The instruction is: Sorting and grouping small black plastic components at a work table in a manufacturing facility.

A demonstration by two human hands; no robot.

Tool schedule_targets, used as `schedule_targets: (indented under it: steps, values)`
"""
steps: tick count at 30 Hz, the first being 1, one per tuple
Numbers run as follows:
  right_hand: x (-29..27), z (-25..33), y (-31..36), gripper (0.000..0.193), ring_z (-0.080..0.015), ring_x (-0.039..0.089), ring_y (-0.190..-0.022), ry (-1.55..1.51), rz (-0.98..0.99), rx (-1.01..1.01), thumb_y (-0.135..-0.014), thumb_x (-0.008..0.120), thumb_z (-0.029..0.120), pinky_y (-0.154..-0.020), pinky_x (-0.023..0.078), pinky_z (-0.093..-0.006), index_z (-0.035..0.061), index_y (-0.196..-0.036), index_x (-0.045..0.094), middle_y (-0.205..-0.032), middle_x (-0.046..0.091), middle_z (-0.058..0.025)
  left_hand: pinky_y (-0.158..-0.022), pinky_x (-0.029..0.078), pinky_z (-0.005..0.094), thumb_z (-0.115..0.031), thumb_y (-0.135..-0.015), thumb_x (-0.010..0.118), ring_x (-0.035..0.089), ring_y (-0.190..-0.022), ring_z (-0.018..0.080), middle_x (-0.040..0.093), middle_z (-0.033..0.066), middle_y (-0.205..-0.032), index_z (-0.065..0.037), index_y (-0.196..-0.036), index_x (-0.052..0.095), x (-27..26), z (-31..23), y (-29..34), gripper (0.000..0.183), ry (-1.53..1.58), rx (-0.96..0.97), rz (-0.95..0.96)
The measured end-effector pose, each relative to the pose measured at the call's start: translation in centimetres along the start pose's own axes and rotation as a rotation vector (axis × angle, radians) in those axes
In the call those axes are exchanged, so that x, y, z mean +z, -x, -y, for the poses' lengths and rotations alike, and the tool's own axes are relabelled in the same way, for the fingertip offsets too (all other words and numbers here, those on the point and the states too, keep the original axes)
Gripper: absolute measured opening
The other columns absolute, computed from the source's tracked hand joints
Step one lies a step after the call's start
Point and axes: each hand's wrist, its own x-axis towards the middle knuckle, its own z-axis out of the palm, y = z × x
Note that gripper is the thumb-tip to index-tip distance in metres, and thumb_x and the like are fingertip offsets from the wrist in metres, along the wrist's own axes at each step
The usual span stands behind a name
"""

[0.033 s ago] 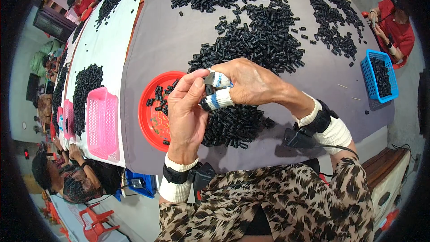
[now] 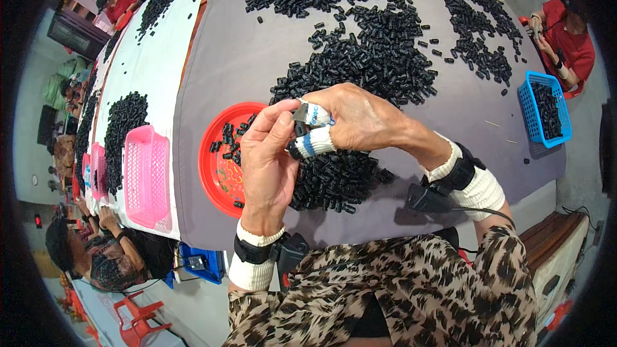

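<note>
My left hand (image 2: 268,160) pinches a small black cylindrical plastic part (image 2: 300,129) between thumb and fingers. Against it my right hand (image 2: 360,119) is closed on a small grey blade (image 2: 299,114), flat and angular; most of it is hidden by the fingers. White wrapping with blue marks covers the right thumb, and a white knit sleeve with a blue stripe covers a finger. Under both hands lies a heap of similar black parts (image 2: 337,183). Just left of my left hand sits a round red tray (image 2: 209,180) with several black parts in it.
Larger heaps of black parts (image 2: 366,58) spread over the grey tablecloth (image 2: 218,64). A pink basket (image 2: 148,177) stands at left, and a blue basket (image 2: 546,106) of parts at right. A person in red (image 2: 569,42) works at far right, another person (image 2: 96,244) at lower left.
</note>
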Motion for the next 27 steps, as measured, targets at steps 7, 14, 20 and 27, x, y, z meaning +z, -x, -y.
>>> schedule_targets:
  steps: [7,14,20,27]
  values:
    - [-0.2,0.2,0.1,0.030,-0.0210,0.054,-0.058,-0.045,-0.027,0.015,-0.070,0.065,0.027,-0.057,0.042,-0.0346,-0.0013,-0.077,0.056,-0.064,0.058,-0.0121,-0.078,0.049,0.0274,-0.009,-0.087,0.055,0.059,-0.085,0.0139,0.061,0.0093,-0.096,0.003,-0.105,0.055,0.4,0.1,-0.3,0.022,0.055,-0.009,0.014]
    - [-0.2,0.6,0.2,0.033,-0.0174,0.056,-0.064,-0.071,-0.091,0.047,-0.066,0.070,0.028,-0.059,0.044,-0.0307,-0.0001,-0.081,0.060,-0.070,0.060,-0.0099,-0.088,0.046,0.0348,-0.011,-0.089,0.051,0.057,-0.091,0.0176,0.058,0.0101,-0.101,0.003,-0.111,0.051,-1.2,0.9,-0.5,0.026,0.356,-0.066,0.128]
    - [0.1,0.0,0.0,0.032,-0.0173,0.056,-0.063,-0.088,-0.136,0.022,-0.065,0.070,0.027,-0.060,0.044,-0.0304,-0.0004,-0.078,0.059,-0.067,0.059,-0.0094,-0.080,0.048,0.0255,-0.011,-0.086,0.056,0.057,-0.086,0.0140,0.060,0.0084,-0.094,0.003,-0.107,0.053,0.1,0.4,-0.1,0.026,0.247,-0.061,0.051]
    - [0.4,0.0,0.2,0.032,-0.0198,0.056,-0.060,-0.094,-0.145,0.011,-0.065,0.069,0.026,-0.058,0.044,-0.0317,-0.0020,-0.076,0.058,-0.066,0.059,-0.0112,-0.082,0.048,0.0269,-0.010,-0.087,0.055,0.058,-0.088,0.0147,0.060,0.0089,-0.095,0.002,-0.106,0.054,-1.0,1.0,-0.4,0.022,0.278,-0.087,0.042]
